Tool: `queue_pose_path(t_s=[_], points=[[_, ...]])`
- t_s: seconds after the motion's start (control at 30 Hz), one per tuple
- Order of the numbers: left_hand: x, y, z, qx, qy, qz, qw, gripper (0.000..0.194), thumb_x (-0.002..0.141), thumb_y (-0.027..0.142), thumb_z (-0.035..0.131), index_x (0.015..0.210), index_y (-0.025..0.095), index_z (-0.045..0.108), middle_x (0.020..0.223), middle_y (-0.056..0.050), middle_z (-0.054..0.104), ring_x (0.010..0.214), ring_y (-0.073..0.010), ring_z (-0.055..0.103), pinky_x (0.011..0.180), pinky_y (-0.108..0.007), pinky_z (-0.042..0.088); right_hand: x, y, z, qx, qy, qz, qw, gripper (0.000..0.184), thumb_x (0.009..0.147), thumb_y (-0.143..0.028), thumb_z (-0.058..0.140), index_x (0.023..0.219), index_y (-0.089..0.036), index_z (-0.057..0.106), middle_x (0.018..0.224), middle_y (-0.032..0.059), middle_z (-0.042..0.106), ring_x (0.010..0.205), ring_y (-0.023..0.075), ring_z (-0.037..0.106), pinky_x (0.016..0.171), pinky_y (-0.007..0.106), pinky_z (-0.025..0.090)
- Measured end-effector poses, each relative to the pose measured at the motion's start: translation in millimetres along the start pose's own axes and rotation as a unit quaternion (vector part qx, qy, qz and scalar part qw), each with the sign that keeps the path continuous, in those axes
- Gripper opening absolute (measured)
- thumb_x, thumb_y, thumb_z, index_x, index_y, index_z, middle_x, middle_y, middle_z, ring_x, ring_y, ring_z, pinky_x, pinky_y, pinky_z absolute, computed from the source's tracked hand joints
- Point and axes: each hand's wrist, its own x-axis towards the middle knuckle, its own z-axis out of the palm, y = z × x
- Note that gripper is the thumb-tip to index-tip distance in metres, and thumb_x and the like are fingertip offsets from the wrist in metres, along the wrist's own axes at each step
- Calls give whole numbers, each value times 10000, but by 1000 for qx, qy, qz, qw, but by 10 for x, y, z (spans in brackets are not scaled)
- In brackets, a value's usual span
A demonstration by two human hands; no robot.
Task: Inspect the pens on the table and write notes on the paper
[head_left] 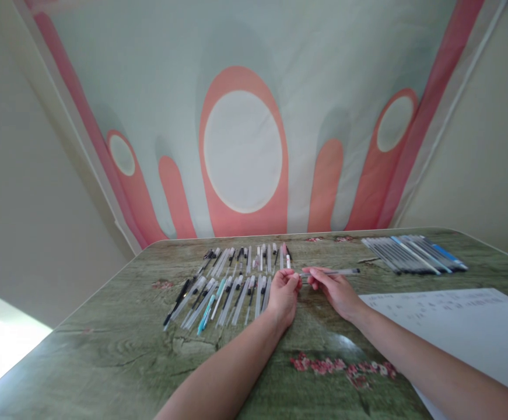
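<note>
Above the middle of the table, my right hand (333, 290) grips a slim clear-barrelled pen (343, 272) that lies nearly level, its dark end pointing right. The fingers of my left hand (285, 296) are closed in a pinch at the pen's left end; the fingertips hide that end. Beside my left hand runs a front row of pen parts (236, 300), with clear barrels, dark pieces and a turquoise pen (206, 314). Behind it lies a back row of similar pen parts (249, 259), with a red-and-white piece (287, 256) at its right end.
At the far right lies a flat batch of clear pens (411, 255) with some blue ones among them. A white sheet (468, 326) with faint marks lies under my right forearm. The wood-patterned table (118, 350) has printed pink flowers and meets a patterned wall covering (301, 116) behind.
</note>
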Motion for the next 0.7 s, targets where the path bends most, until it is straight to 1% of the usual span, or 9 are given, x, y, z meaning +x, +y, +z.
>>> queue_pose_path(t_s=[0.13, 0.27, 0.37, 0.47, 0.53, 0.57, 0.6, 0.63, 0.7], points=[[-21, -30, 9, 6, -9, 7, 1000, 285, 601, 237, 693, 789, 142, 500, 660, 16, 544, 602, -65, 518, 657, -214, 394, 24, -10, -2, 84, -7, 28, 996, 212, 706, -329, 606, 841, -183, 677, 658, 10, 598, 586, 108, 476, 578, 240, 382], [-42, -7, 33, 46, -18, 21, 999, 314, 634, 319, 667, 843, 141, 515, 751, -17, 567, 670, -89, 536, 703, -239, 405, 79, -1, -54, 192, 22, 62, 979, 179, 701, -292, 596, 804, -175, 685, 633, 18, 597, 565, 106, 479, 561, 238, 408], [-12, 165, 63, 123, -10, 52, 991, 319, 655, 410, 623, 787, 139, 517, 726, -14, 557, 637, -88, 515, 641, -224, 400, 110, 6, -95, 251, 20, 78, 965, 201, 718, -292, 561, 826, -174, 683, 639, 19, 604, 521, 91, 459, 584, 248, 430], [57, 506, 81, 213, -16, 110, 971, 340, 698, 485, 536, 672, 149, 493, 603, 20, 505, 550, -71, 450, 577, -207, 372, 119, 12, -107, 271, 18, 76, 959, 206, 725, -281, 546, 839, -173, 679, 668, 22, 613, 520, 85, 456, 604, 248, 438], [107, 766, 70, 287, 1, 180, 941, 358, 732, 498, 477, 631, 155, 484, 575, 28, 491, 534, -69, 423, 571, -204, 358, 119, 15, -100, 270, 19, 73, 960, 200, 722, -272, 550, 841, -172, 677, 677, 22, 614, 523, 85, 455, 611, 251, 438], [129, 884, 55, 342, 2, 209, 916, 348, 734, 488, 478, 625, 157, 493, 572, 29, 494, 537, -72, 421, 572, -204, 353, 118, 16, -94, 268, 20, 72, 960, 199, 722, -272, 552, 843, -174, 676, 679, 21, 613, 522, 85, 453, 613, 254, 438], [147, 985, 35, 410, -9, 225, 884, 334, 718, 474, 506, 609, 158, 505, 552, 32, 490, 526, -76, 413, 557, -205, 342, 117, 15, -87, 266, 22, 71, 961, 198, 723, -274, 553, 844, -176, 676, 679, 19, 612, 519, 85, 452, 614, 258, 437], [160, 1063, 10, 481, -39, 227, 846, 306, 694, 449, 542, 598, 160, 525, 543, 31, 499, 523, -83, 417, 548, -207, 337, 115, 13, -81, 264, 23, 71, 962, 197, 723, -278, 555, 842, -177, 675, 675, 17, 610, 516, 85, 451, 614, 262, 436], [172, 1150, -50, 603, -112, 206, 762, 206, 654, 366, 595, 596, 169, 582, 562, 16, 552, 547, -107, 462, 558, -217, 347, 111, 5, -69, 257, 25, 71, 964, 195, 724, -289, 554, 833, -181, 676, 666, 14, 607, 508, 85, 448, 616, 270, 433]])
